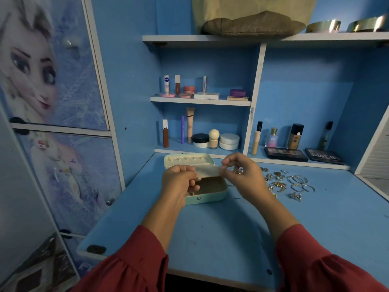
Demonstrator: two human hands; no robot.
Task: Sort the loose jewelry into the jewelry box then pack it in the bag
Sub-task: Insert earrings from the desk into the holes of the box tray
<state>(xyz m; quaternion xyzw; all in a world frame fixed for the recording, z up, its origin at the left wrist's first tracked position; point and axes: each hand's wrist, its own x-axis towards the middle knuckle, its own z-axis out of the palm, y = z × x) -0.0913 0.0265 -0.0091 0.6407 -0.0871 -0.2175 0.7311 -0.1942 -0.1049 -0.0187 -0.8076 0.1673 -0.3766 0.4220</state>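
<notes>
A mint-green jewelry box (pixel 212 196) lies open on the blue desk, its lid (pixel 189 160) leaning back. Above the box both hands hold a pale flat insert strip (pixel 208 171). My left hand (pixel 179 184) pinches its left end, and my right hand (pixel 242 173) pinches its right end. Loose jewelry (pixel 288 182), gold and silver rings, hoops and earrings, lies scattered on the desk to the right of the box. A cream bag (pixel 252 11) stands on the top shelf.
Cosmetics fill the shelves behind the box: tubes, jars (pixel 229 141) and bottles. Two dark eyeshadow palettes (pixel 286 154) lie at the back right. A brown pouch (pixel 252 24) sits by the bag. A cupboard door with a cartoon print (pixel 52 81) stands at the left.
</notes>
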